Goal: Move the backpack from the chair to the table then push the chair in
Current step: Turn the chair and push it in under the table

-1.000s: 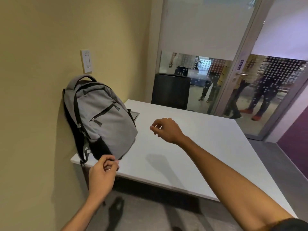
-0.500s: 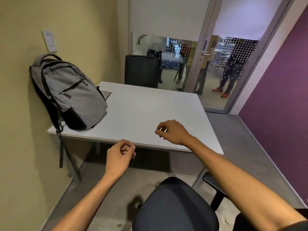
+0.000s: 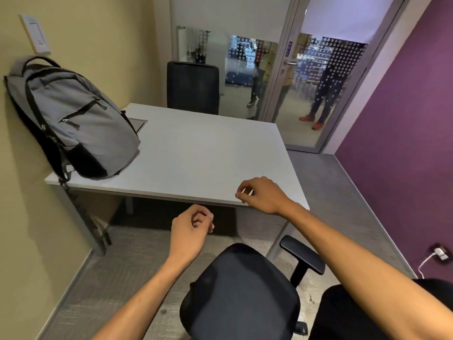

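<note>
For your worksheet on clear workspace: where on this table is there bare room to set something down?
Most of the table is bare, from the backpack rightward to its right edge. Only the left corner by the wall is crowded.

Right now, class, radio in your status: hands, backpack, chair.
Left hand and right hand empty, fingers curled. Backpack on table, against wall. Chair not pushed in; path clear.

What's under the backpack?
The grey backpack stands on the near left corner of the white table, leaning against the yellow wall. A strap hangs over the table edge. Whatever lies directly beneath the bag is covered.
</note>
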A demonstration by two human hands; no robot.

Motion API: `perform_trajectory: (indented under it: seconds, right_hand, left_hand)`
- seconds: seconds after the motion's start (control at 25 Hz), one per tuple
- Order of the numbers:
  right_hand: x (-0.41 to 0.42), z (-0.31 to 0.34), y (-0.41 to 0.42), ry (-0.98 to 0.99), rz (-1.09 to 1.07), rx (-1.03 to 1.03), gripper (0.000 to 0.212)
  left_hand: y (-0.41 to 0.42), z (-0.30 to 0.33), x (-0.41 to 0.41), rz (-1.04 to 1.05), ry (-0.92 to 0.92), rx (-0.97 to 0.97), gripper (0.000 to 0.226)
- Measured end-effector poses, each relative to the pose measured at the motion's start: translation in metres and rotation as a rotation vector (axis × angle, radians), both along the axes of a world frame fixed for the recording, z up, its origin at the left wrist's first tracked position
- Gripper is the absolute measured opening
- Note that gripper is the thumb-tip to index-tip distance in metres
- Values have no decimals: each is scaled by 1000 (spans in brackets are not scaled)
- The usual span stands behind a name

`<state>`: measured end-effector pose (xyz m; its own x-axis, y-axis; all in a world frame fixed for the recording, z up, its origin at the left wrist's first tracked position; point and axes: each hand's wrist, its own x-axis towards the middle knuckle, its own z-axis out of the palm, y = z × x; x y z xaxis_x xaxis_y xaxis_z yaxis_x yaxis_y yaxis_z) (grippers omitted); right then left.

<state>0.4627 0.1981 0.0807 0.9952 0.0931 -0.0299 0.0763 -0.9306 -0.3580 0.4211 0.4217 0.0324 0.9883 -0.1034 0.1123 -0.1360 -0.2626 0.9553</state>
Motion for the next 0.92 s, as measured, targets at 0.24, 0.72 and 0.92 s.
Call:
perform_trajectory:
  seconds: [0.24,0.72,0.92]
  right_hand:
    - [-48,-8,-53,-39,148,27,30]
    - [-239,-11,-240,45,383,72,27]
    - [-287,-45,-299,112,362,100,26]
  left_hand:
    - [-44,-12,-47,109,-56,91,7]
    - [-248,-25,-291,224,48,14,11]
    - [-300,-31,-348,151,127,61,6]
